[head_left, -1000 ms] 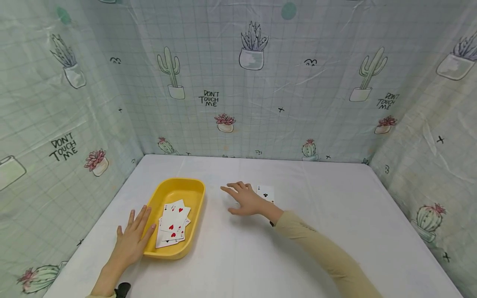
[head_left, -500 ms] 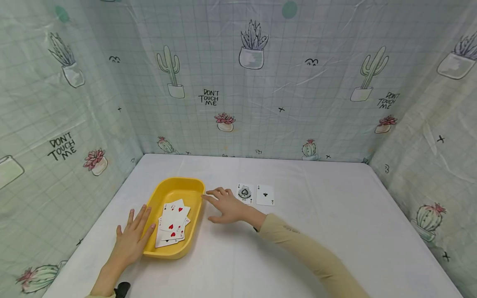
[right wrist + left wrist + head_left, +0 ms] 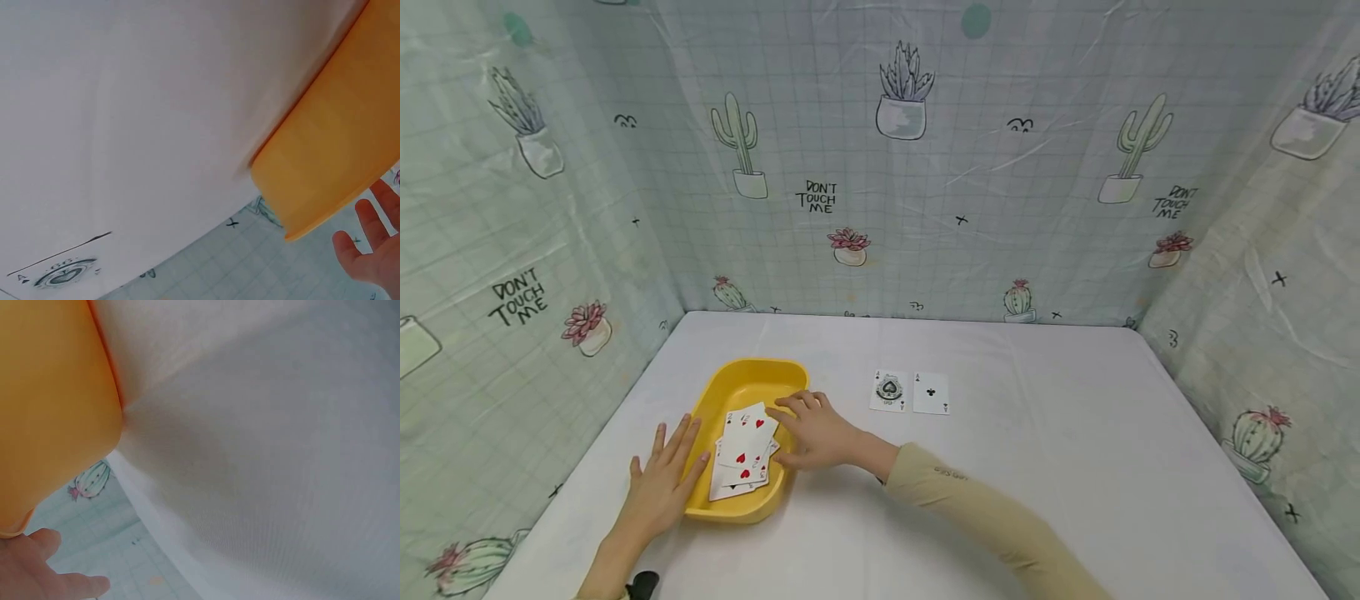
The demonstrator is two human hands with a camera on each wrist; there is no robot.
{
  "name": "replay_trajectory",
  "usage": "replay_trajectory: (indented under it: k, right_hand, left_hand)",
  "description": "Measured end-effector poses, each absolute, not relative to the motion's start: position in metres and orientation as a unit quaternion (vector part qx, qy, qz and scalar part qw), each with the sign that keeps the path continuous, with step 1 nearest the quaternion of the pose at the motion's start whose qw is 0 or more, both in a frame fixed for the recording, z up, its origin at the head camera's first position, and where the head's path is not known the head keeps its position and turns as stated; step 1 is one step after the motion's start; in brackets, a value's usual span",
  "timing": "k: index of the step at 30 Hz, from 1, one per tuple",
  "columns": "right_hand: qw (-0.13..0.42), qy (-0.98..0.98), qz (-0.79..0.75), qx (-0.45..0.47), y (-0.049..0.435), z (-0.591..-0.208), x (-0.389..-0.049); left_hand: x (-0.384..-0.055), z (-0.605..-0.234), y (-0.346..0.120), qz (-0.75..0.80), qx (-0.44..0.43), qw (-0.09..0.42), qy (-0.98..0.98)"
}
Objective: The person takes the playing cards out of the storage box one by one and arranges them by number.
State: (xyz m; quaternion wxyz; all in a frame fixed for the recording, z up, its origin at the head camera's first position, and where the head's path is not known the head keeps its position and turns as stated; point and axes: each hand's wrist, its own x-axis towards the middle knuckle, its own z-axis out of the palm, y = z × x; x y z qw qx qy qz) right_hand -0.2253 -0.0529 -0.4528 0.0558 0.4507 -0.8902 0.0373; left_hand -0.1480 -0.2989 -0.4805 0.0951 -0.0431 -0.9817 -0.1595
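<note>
A yellow tray point(image 3: 786, 372) stands on the left part of the white table, with several overlapping playing cards point(image 3: 743, 442) face up inside. The uppermost is a two of hearts. My left hand point(image 3: 658, 483) rests with straight, spread fingers on the tray's left rim. Over the right rim reaches my right hand point(image 3: 820, 433), its fingers slightly bent above the cards' right edge; I see nothing held in it. In the right wrist view, the fingertips of that hand point(image 3: 375, 244) show at the rim of the tray point(image 3: 337, 137).
To the right of the tray, an ace of spades point(image 3: 889, 390) and an ace of clubs point(image 3: 931, 393) lie face up side by side on the table point(image 3: 1037, 450). A cactus-patterned cloth point(image 3: 955, 175) encloses the table's back and sides.
My right hand has moved left from in front of the aces to over the tray, uncovering the ace of spades. The left hand has stayed on the rim.
</note>
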Motion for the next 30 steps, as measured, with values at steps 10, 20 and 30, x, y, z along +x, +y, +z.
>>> replay_trajectory:
  k: [10, 20, 30]
  right_hand:
    - [0.058, -0.91, -0.028, 0.41, -0.09, -0.455, -0.206]
    - [0.018, -0.935, -0.05, 0.352, -0.118, -0.458, -0.206]
    - [-0.017, -0.944, -0.092, 0.317, -0.134, -0.462, -0.216]
  left_hand:
    - [-0.148, -0.48, -0.3, -0.162, -0.044, 0.097, -0.981]
    - [-0.146, -0.478, -0.3, -0.156, -0.045, 0.085, -0.983]
    - [-0.148, -0.479, -0.301, -0.155, -0.048, 0.084, -0.983]
